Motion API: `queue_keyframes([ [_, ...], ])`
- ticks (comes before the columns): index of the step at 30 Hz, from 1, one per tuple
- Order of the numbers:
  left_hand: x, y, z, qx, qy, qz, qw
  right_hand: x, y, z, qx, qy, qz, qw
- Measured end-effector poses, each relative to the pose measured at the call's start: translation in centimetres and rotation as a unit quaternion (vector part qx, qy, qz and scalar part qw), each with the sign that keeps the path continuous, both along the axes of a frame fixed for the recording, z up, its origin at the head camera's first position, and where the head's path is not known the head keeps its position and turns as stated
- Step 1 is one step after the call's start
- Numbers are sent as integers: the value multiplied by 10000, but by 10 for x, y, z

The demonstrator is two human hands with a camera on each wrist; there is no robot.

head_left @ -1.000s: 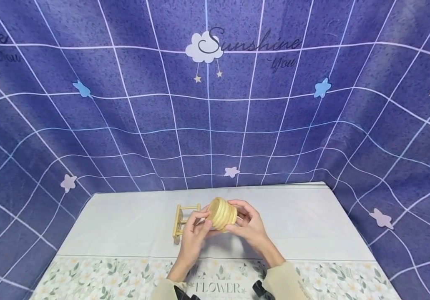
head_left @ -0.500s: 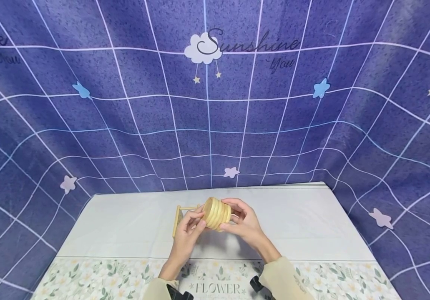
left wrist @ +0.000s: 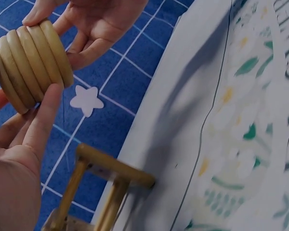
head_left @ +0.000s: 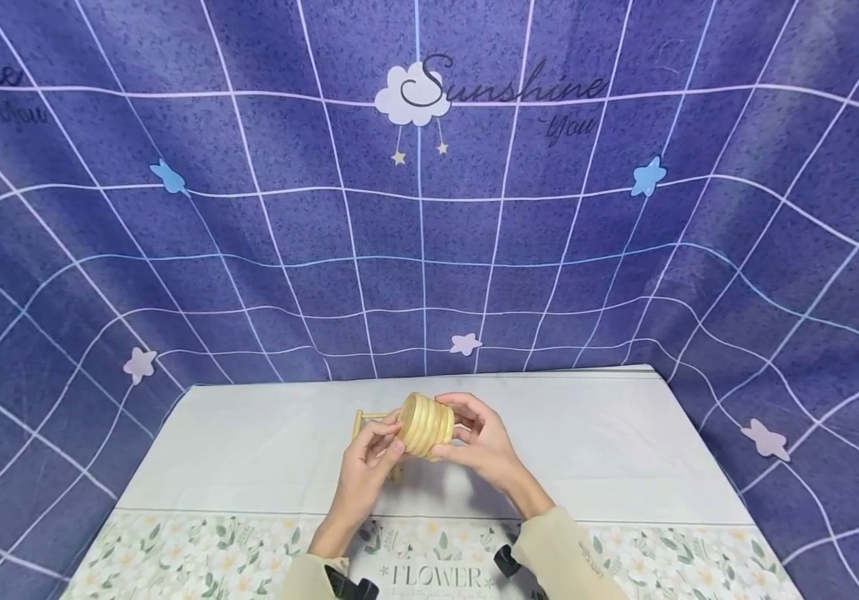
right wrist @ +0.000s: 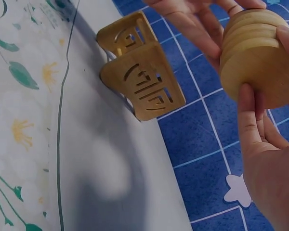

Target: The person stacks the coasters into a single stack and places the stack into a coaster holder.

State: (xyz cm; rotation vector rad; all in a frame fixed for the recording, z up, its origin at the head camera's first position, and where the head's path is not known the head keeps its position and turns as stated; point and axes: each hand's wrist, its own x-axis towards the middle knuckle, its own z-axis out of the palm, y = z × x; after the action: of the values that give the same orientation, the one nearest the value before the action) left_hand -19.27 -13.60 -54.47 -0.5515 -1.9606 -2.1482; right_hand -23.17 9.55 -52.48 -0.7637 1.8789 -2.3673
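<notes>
Both hands hold a tilted stack of several round wooden coasters point(head_left: 427, 425) in the air above the white cloth. My left hand point(head_left: 365, 471) grips the left side of the stack, thumb in front and fingers behind. At the opposite end, my right hand point(head_left: 487, 446) pinches the coasters by their edges. The flat face of the end coaster point(right wrist: 260, 72) shows in the right wrist view. Below and left of the stack stands a wooden coaster holder point(right wrist: 144, 79) with cut-out patterned side panels and joining rods. In the head view the left hand and the stack hide much of it.
A white cloth point(head_left: 586, 450) with a floral front strip point(head_left: 212, 554) covers the table. Behind and on both sides hangs a blue gridded curtain point(head_left: 309, 225) with stars and clouds.
Both hands have shifted left with the coaster stack, which now overlaps more of the holder in the head view. The grip on the stack looks much the same.
</notes>
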Motion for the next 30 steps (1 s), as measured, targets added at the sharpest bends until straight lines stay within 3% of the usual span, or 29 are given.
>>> queue_keyframes([
  [10, 1, -12, 4, -629, 115, 279, 9976, -8, -10, -3, -98, 119, 173, 9997],
  [15, 2, -19, 1, -655, 50, 351, 9972, -10, -16, -3, -19, 175, 248, 9995],
  [22, 1, -22, -2, -467, 119, 180, 9987, -12, -20, -2, 104, 188, 260, 9994],
  [30, -2, -29, -6, -664, 97, 74, 9977, -15, -24, -2, 256, 172, 254, 9992],
])
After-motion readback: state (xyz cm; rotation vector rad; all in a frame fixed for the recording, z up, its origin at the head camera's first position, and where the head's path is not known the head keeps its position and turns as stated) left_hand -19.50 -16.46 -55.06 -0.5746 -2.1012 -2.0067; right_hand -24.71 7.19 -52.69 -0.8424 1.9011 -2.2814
